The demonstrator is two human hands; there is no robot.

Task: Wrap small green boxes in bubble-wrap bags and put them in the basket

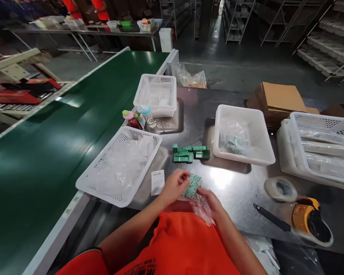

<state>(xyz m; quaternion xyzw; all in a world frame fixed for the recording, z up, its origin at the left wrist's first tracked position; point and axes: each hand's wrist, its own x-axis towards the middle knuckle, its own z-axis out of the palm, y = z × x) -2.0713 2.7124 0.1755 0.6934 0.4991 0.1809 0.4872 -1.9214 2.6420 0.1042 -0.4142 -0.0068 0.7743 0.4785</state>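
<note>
Close to my body is a clear plastic bag with small green boxes inside, its loose end hanging crumpled towards my shirt. My right hand grips the bag from the right, thumb along its edge. At the bag's left edge, the fingers of my left hand are bent and pinched against the plastic; the fingertips are partly hidden. Just beyond, several loose small green boxes lie in a cluster on the metal table. A white printed label sheet lies flat left of my left hand.
White perforated baskets with clear plastic bags stand left, at the back and right. Two bottles stand between baskets. Tape roll, black utility knife and orange tape dispenser lie right. A green conveyor belt runs along the left.
</note>
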